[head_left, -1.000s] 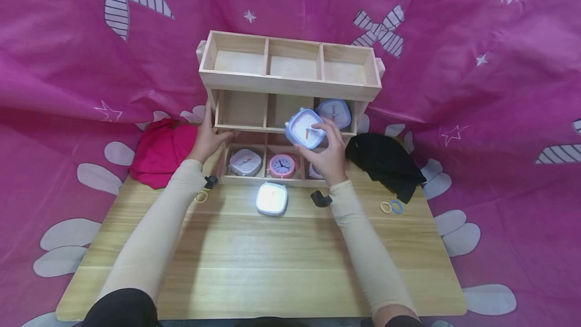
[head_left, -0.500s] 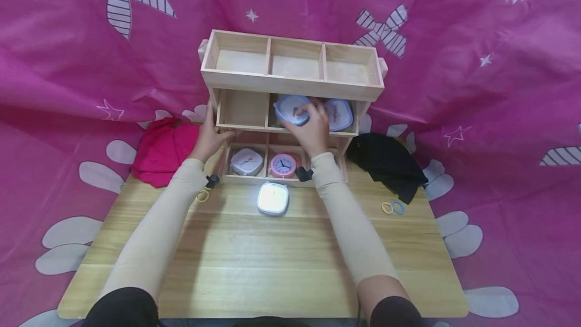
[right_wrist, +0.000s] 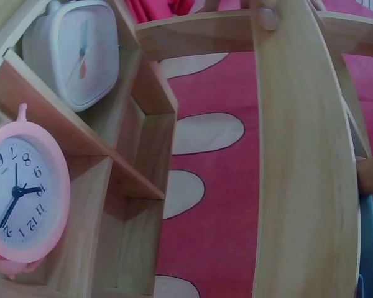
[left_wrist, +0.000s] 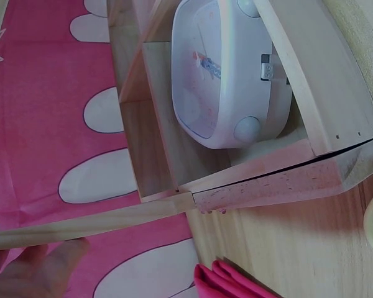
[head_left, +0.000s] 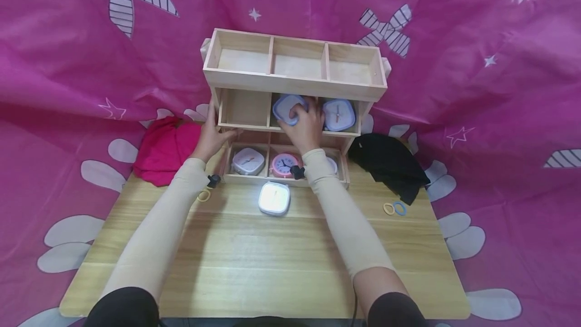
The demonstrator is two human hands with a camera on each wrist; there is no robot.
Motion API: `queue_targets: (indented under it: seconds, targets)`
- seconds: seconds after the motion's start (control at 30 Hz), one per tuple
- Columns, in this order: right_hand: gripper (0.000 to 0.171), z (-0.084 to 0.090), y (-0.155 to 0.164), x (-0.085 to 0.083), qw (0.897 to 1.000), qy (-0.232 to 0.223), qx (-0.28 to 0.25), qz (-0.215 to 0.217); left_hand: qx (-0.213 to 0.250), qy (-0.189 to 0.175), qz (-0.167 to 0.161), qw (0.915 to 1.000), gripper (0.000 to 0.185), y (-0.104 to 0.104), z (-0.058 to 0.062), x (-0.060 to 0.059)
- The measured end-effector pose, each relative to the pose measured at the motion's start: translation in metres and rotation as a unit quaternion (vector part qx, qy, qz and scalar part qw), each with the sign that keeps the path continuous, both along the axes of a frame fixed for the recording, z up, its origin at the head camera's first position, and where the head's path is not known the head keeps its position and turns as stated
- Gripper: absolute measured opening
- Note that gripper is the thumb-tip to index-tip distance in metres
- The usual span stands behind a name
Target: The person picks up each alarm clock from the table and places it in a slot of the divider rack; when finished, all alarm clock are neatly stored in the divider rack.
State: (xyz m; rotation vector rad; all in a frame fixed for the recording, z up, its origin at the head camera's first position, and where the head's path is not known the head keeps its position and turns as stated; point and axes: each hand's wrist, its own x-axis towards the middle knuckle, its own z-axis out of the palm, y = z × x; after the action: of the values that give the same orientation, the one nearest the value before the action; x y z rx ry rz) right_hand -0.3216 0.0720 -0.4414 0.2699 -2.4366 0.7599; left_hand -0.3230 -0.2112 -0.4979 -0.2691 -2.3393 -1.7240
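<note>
**Blue clock going into the middle cubby of the wooden shelf**

Pink cloth with stars and striped bows is hanging behind a wooden table (head_left: pixel 254 261), and a three-tier wooden shelf (head_left: pixel 295 85) is standing at the table's far edge. A person in cream sleeves is working at it with both hands.

A second ago the right hand (head_left: pixel 303 127) was holding the blue clock (head_left: pixel 287 107) out in front of the shelf, tilted, face up. Now that hand is reaching into the shelf's middle row, and the clock is sitting inside the centre cubby, just left of a second blue clock (head_left: pixel 338 114) in the right-hand cubby. The fingers are curling over the clock's front and gripping it, so to my eye the placing is nearly finished but not let go.

The left hand (head_left: pixel 212 135) is bracing the shelf's left side as it was before, thumb hooked on the front ledge and fingers wrapped round the post.

In the shelf's bottom row a white clock (head_left: pixel 248 160) is resting in the left cubby and a pink round clock (head_left: pixel 284 165) in the centre one. Another white clock (head_left: pixel 274 199) is lying on the table just in front of the shelf. A red cloth (head_left: pixel 163 150) is lying left of the shelf, a black cloth (head_left: pixel 388 163) right of it, with hair ties (head_left: pixel 393 209) near the black cloth.
</note>
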Motion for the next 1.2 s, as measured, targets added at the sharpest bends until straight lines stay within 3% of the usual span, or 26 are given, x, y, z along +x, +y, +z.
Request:
queue_targets:
  seconds: [0.33,0.6,0.77,0.87,1.0,1.2]
  targets:
    - [0.039,-0.003,0.004,0.002,1.000,-0.015,0.013,0.015,0.005,0.001,-0.001,1.0000,0.128,0.001,0.001,0.000]
    - [0.039,-0.010,0.011,0.006,0.998,0.049,0.000,0.049,-0.021,-0.006,0.013,0.9997,0.127,0.000,0.002,0.001]
    - [0.033,-0.023,0.019,0.025,0.990,0.102,-0.044,0.084,-0.025,-0.007,0.010,0.9996,0.127,-0.001,0.001,0.001]
    - [0.029,-0.032,0.025,0.044,0.987,0.108,-0.052,0.108,-0.022,-0.006,0.010,0.9997,0.126,0.000,0.002,0.002]
    - [0.029,-0.050,0.039,0.072,0.987,0.073,-0.020,0.143,-0.018,0.001,0.011,0.9998,0.125,0.001,0.002,0.001]
    - [0.031,-0.088,0.069,0.117,0.984,-0.054,0.016,0.171,-0.014,0.007,0.009,0.9998,0.127,-0.001,0.000,-0.001]
